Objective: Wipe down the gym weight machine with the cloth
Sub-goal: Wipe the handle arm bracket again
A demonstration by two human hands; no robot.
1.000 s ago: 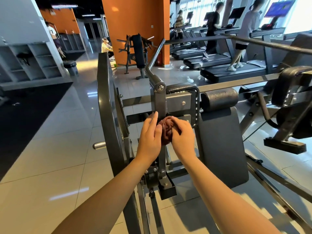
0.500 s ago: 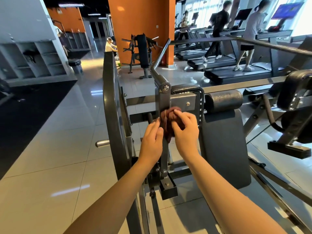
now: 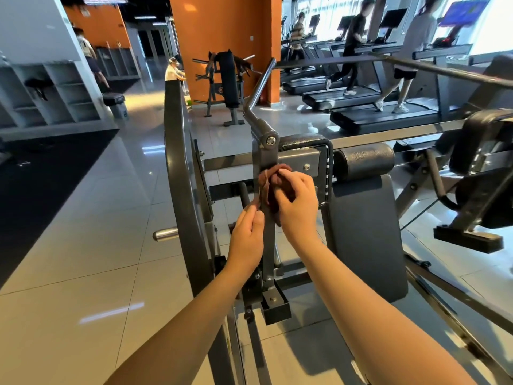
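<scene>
A grey weight machine stands in front of me, with an upright lever arm (image 3: 268, 245) topped by a pivot and a chrome handle (image 3: 261, 79). A dark reddish-brown cloth (image 3: 267, 182) is wrapped around that upright arm below the pivot. My right hand (image 3: 298, 207) grips the bunched cloth on the arm's right side. My left hand (image 3: 247, 237) pinches the cloth's lower end on the arm's left side. A dark padded seat back (image 3: 363, 232) and roller pad (image 3: 363, 161) sit just right of my hands.
A big curved grey guard (image 3: 177, 190) with a chrome peg (image 3: 165, 234) rises at the left. More machine frame and pads (image 3: 483, 173) stand at the right. People walk on treadmills (image 3: 369, 107) behind. Tiled floor (image 3: 83, 245) lies to the left.
Both hands have slid the cloth upward along the upright arm, toward the pivot. The right hand is now higher than the left, and the cloth is stretched out longer.
</scene>
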